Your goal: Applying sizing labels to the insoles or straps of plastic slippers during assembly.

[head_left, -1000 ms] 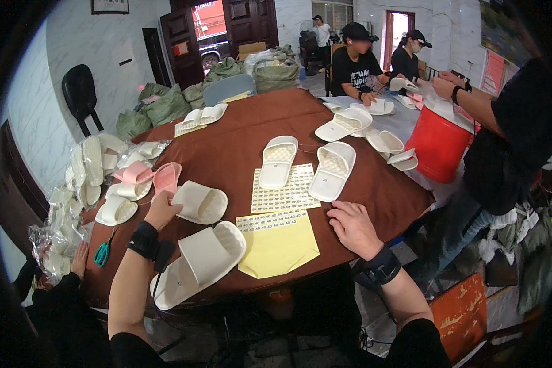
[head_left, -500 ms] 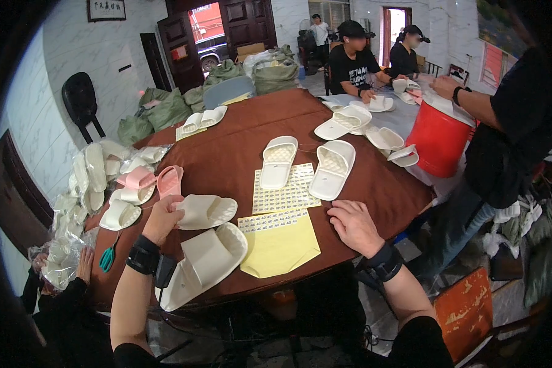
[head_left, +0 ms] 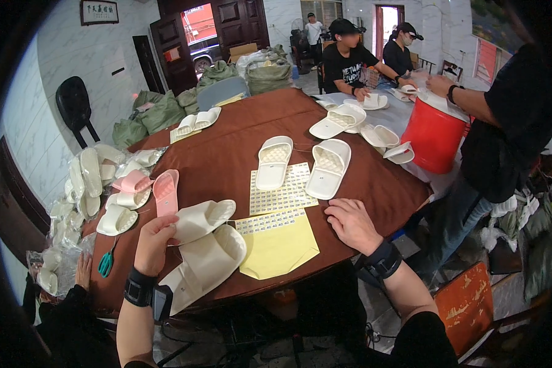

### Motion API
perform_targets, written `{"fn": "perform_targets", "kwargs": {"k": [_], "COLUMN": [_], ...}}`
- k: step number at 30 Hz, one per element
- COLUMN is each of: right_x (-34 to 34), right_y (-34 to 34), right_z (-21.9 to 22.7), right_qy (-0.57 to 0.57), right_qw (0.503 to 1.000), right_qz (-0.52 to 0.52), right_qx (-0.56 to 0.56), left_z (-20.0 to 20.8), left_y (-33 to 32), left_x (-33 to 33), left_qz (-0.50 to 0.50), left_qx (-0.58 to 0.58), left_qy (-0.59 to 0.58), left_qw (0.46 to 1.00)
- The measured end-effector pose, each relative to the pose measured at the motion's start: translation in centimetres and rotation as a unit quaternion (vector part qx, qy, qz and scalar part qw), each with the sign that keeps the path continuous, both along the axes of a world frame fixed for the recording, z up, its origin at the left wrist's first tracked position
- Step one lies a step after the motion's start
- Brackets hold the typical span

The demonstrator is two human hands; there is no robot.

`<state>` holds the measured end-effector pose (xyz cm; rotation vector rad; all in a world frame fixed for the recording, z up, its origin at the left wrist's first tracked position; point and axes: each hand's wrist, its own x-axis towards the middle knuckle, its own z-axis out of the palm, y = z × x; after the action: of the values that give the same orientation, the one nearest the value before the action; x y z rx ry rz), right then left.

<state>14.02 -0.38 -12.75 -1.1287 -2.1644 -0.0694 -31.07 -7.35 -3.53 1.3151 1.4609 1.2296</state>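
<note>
My left hand (head_left: 156, 243) pinches the near-left end of a white slipper (head_left: 201, 219), tilted over a larger white slipper (head_left: 211, 260) at the table's near edge. A pink slipper (head_left: 165, 195) lies just beyond that hand. Loosely bent and holding nothing, my right hand (head_left: 354, 224) rests on the brown tablecloth. Left of it are a yellow backing sheet (head_left: 279, 248) with rows of small stickers along its top and another sticker sheet (head_left: 267, 202). Two white slippers, one on the left (head_left: 273, 161) and one on the right (head_left: 329, 168), lie partly over the farther sheet.
Teal-handled scissors (head_left: 105, 264) lie at the left, near bagged slippers (head_left: 61, 227) and another person's hand (head_left: 83, 270). More white slippers (head_left: 383, 138) line the right edge, before a red bucket (head_left: 434, 135) and a standing person (head_left: 503, 122). An orange chair (head_left: 466, 306) stands lower right.
My left hand has drawn back toward me with the white slipper, which now overlaps the larger one and uncovers more of the pink slipper. My right hand stays put.
</note>
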Motion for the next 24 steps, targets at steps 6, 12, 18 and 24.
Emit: {"fn": "perform_targets", "kwargs": {"k": [6,12,18,24], "right_x": [0.0,0.1,0.0,0.1], "right_y": [0.1,0.0,-0.2,0.0], "right_z": [-0.1,0.1,0.3,0.1], "right_qy": [0.002,0.000,0.006,0.006], "right_qw": [1.000,1.000,1.000,1.000], "right_qz": [0.004,0.011,0.010,0.009], "right_qx": [-0.006,-0.016,-0.016,-0.009], "left_z": [1.0,1.7,-2.1,-2.6], "left_y": [-3.4,-6.3,-6.8,-7.1], "left_x": [0.7,2.9,4.0,2.9], "left_qz": [-0.006,0.031,0.072,0.065], "left_qx": [0.064,0.114,0.125,0.119], "left_qy": [-0.130,-0.147,-0.130,0.113], "left_qw": [0.989,0.982,0.981,0.984]}}
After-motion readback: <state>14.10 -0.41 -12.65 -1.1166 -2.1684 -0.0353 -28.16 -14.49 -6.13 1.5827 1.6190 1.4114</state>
